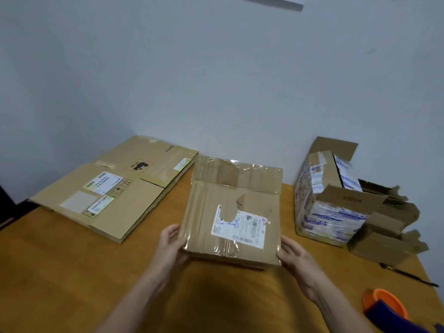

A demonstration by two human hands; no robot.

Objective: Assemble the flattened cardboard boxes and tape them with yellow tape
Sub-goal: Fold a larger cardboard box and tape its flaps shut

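A flattened cardboard box [230, 207] with a torn white shipping label and shiny clear tape is held above the middle of the wooden table [72, 272], tilted up toward me. My left hand [170, 246] grips its lower left corner, thumb on top. My right hand [294, 255] holds its lower right corner. A tape dispenser [384, 306] with an orange wheel and purple body lies at the right front edge; no yellow tape shows on it.
A stack of larger flattened boxes [113, 188] with labels lies at the back left. An opened, tape-wrapped box [329, 203] stands at the back right, with torn cardboard pieces [389, 231] beside it. A dark pen [408, 276] lies near the right edge. A wall rises behind.
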